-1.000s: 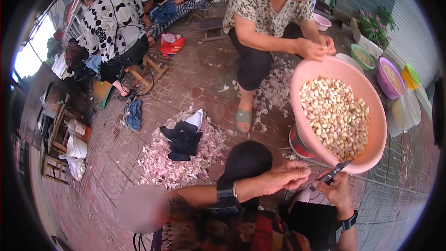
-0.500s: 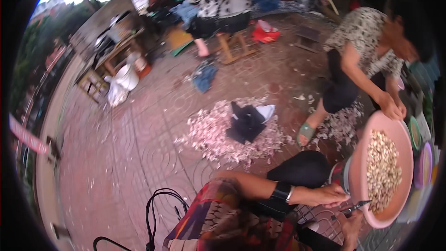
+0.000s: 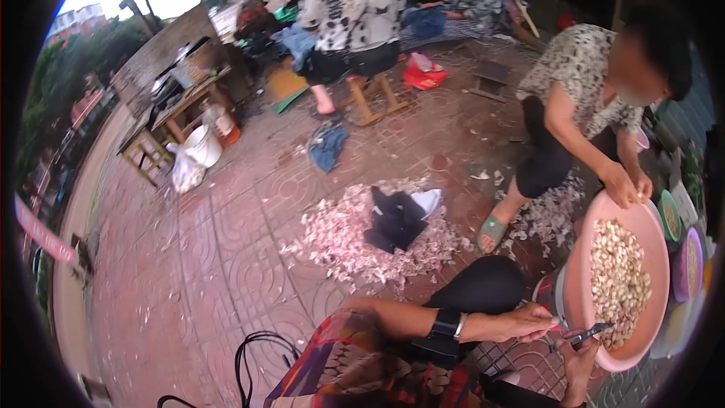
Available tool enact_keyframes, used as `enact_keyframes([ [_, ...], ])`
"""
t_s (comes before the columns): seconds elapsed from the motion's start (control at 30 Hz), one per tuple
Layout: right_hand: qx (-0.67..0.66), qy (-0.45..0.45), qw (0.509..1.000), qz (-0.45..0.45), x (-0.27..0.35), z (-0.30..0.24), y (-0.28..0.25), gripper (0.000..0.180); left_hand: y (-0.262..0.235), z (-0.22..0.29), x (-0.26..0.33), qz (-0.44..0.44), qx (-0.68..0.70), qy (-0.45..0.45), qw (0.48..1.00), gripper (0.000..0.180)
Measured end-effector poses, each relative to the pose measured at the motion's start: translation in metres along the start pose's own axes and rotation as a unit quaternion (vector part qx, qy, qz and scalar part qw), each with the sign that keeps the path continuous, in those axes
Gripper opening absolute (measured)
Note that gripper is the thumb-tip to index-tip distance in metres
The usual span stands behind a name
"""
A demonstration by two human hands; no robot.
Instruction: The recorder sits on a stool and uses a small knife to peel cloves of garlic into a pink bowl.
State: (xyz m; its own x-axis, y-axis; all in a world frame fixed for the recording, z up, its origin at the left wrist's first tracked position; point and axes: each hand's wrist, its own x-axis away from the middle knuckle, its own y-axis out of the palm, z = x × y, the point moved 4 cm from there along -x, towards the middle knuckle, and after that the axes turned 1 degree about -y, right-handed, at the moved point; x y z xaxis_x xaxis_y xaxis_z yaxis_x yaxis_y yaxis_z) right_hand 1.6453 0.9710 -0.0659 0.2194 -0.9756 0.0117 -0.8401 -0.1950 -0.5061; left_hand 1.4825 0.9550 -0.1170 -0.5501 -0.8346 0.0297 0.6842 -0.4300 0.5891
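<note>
At the lower right, my left hand (image 3: 522, 323) has its fingertips pinched together; whatever may be between them is too small to make out. My right hand (image 3: 578, 359), just beside it, grips a small dark-bladed cutting tool (image 3: 590, 334); I cannot tell whether it is a knife or scissors. The blade points right, over the near rim of a large pink basin (image 3: 655, 276). Pale garlic cloves (image 3: 619, 279) are heaped inside the basin. A wire rack (image 3: 521, 359) lies under my hands.
Across the basin, another person's hands (image 3: 628, 185) work at its far rim. Pinkish peelings (image 3: 336, 238) cover the paving, with a dark cloth (image 3: 396, 219) on top. Purple (image 3: 689, 264) and green tubs (image 3: 670, 215) stand at right. Black cables (image 3: 253, 355) lie near my left side.
My right hand has risen with the cutting tool, nearer to my left hand. My left hand has shifted slightly left. The other person's head has lifted, and the view has tilted slightly.
</note>
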Motion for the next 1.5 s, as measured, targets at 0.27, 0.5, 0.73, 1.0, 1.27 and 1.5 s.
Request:
enact_keyframes([
  [0.27,0.057,-0.067,0.996,-0.032,-0.011,-0.031,0.010,0.018,-0.024,0.008,0.026,0.102,-0.014,-0.074,0.992,0.024],
  [0.5,0.028,-0.105,0.994,-0.001,0.006,-0.044,-0.017,0.016,-0.004,0.012,0.012,0.043,0.085,-0.105,0.990,0.027],
  [0.73,-0.037,-0.133,0.990,-0.013,0.014,-0.048,-0.019,0.015,0.005,0.017,-0.001,0.045,0.110,-0.166,0.979,0.023],
  [1.0,-0.050,-0.126,0.990,-0.043,0.025,-0.057,-0.030,0.018,0.017,0.094,-0.074,0.039,0.056,-0.074,0.995,0.015],
  [1.27,-0.039,-0.150,0.988,0.001,0.029,-0.047,-0.047,0.015,-0.023,0.082,-0.091,0.237,0.157,-0.070,0.956,0.015],
  [1.5,-0.398,0.008,0.907,0.139,-0.018,-0.011,-0.089,0.004,0.036,0.083,-0.120,0.021,0.022,-0.048,0.998,0.018],
])
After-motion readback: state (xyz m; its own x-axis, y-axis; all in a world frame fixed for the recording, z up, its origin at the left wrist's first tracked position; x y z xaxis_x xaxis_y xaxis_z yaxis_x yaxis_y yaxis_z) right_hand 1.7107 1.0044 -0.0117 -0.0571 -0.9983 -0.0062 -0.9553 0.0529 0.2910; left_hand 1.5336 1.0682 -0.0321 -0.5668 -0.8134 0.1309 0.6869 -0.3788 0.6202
